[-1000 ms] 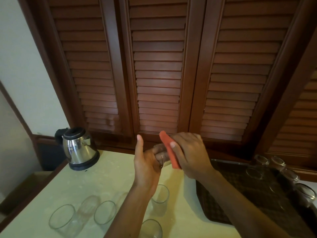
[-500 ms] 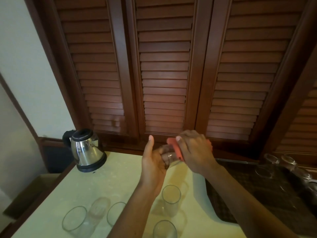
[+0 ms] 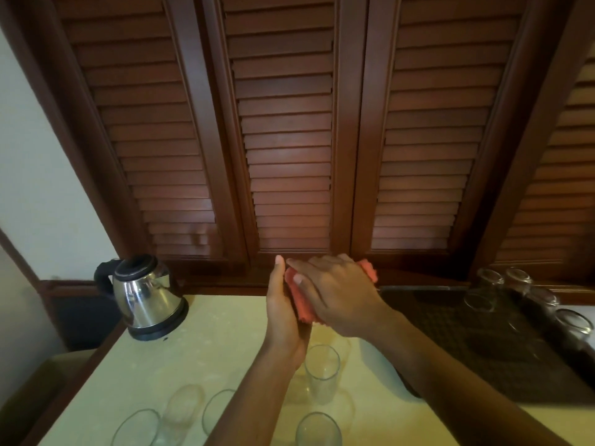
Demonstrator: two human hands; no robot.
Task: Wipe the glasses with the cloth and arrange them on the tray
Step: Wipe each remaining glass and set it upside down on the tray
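My left hand (image 3: 283,320) is held thumb up above the counter and holds a glass that the orange cloth (image 3: 301,305) now covers, so the glass itself is hidden. My right hand (image 3: 338,297) grips the cloth from the right and presses it around the glass. Several more clear glasses stand upright on the cream counter below my arms, the nearest glass (image 3: 322,368) just under my left wrist. A dark patterned tray (image 3: 450,336) lies to the right, with several glasses (image 3: 544,300) upside down along its far right side.
A steel electric kettle (image 3: 145,297) stands at the counter's back left corner. Brown louvred cabinet doors (image 3: 289,140) rise directly behind the counter. The counter's left edge (image 3: 96,365) drops off beside the kettle.
The cloth has been pulled over the glass, which showed between my hands before. My right hand has turned and slid over it. The view has shifted slightly.
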